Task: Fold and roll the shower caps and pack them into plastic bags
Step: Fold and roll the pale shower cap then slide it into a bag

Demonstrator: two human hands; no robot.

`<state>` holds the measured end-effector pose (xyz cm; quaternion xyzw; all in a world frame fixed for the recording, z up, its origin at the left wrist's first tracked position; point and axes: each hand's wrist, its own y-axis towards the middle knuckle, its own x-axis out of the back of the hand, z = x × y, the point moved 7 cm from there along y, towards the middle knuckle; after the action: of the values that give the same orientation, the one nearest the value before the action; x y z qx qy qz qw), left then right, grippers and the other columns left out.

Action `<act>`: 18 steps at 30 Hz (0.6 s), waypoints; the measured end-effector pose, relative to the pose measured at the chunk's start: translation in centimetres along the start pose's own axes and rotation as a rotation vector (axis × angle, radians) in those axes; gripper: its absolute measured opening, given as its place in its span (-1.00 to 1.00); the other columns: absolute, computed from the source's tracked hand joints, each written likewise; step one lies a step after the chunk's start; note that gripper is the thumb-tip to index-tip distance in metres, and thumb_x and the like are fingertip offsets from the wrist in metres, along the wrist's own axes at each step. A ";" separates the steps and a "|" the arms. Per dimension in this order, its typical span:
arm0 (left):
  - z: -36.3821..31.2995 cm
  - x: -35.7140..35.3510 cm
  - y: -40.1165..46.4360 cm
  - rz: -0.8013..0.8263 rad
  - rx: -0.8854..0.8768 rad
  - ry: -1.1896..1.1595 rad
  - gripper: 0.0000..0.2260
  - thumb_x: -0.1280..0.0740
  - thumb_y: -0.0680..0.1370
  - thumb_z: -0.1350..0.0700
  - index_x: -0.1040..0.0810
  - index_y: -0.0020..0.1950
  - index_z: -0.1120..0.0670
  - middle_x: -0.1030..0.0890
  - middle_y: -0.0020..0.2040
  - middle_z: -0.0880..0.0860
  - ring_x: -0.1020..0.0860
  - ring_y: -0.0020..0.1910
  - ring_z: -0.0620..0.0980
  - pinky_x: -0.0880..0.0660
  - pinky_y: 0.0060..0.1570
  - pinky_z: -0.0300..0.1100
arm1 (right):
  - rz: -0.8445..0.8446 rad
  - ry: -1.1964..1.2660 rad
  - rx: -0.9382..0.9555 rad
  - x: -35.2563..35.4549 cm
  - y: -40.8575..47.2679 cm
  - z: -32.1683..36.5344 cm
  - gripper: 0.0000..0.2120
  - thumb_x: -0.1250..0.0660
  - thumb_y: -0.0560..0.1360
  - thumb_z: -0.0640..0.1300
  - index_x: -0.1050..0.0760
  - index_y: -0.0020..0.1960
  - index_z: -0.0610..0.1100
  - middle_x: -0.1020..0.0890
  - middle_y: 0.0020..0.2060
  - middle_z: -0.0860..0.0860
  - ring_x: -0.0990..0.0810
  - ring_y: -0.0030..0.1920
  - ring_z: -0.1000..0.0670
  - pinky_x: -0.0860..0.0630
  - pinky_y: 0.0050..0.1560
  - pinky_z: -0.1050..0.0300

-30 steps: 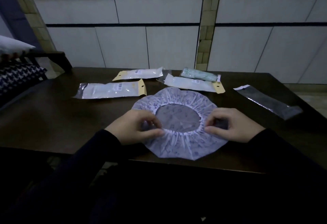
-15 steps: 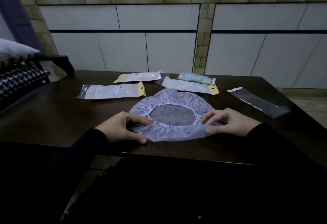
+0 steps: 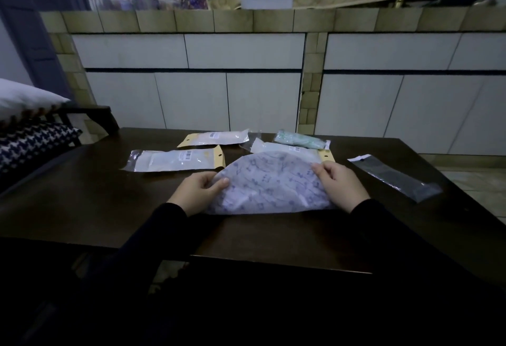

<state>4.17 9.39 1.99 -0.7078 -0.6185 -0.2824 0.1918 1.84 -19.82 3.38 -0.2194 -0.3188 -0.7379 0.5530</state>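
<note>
Lying flat on the dark table as a half circle, the folded shower cap has its straight fold along the near side and its long axis from left to right, between the two hands. The left hand pinches its left end with thumb on top, and the right hand grips its right end with curled fingers. I judge both hands equally near, so the next fold or roll can start from either end; the empty plastic bag lies apart on the right.

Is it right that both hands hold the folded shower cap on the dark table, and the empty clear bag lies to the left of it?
Not quite: the head view shows the empty clear bag to the right of the shower cap. The left hand and right hand do hold the folded cap on the dark table.
</note>
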 end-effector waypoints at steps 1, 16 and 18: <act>0.2 -0.2 0.4 0.006 0.029 0.030 -0.82 -0.28 0.56 -0.11 -0.60 -0.02 -0.06 -0.64 -0.12 -0.06 -0.59 -0.09 -0.09 -0.54 -0.05 -0.16 | 0.008 -0.019 -0.016 -0.2 0.5 0.0 -0.61 -0.13 0.62 0.10 -0.52 -0.10 -0.20 -0.58 -0.24 -0.10 -0.55 -0.17 -0.06 -0.41 -0.19 0.07; 0.7 -0.1 3.6 -0.056 0.013 0.664 -0.76 -0.15 0.63 -0.04 -0.52 0.10 0.06 -0.62 0.04 0.09 -0.56 0.01 0.08 -0.47 0.03 -0.09 | 0.049 -0.473 -0.195 -2.9 2.9 -0.3 -0.67 -0.08 0.59 0.20 -0.44 -0.06 -0.01 -0.54 -0.25 0.02 -0.51 -0.24 0.04 -0.47 -0.17 0.10; 0.5 0.0 3.6 -0.065 -0.013 0.618 -0.78 -0.15 0.63 -0.04 -0.50 0.12 0.04 -0.62 0.05 0.07 -0.56 0.01 0.06 -0.46 0.00 -0.10 | 0.016 -0.478 -0.151 -2.9 3.4 0.6 -0.67 -0.09 0.56 0.24 -0.42 -0.09 0.01 -0.54 -0.25 0.03 -0.52 -0.23 0.03 -0.48 -0.18 0.10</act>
<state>7.84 9.12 1.88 -0.5694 -0.5516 -0.4942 0.3568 5.89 -18.05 2.65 -0.4307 -0.3826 -0.6826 0.4497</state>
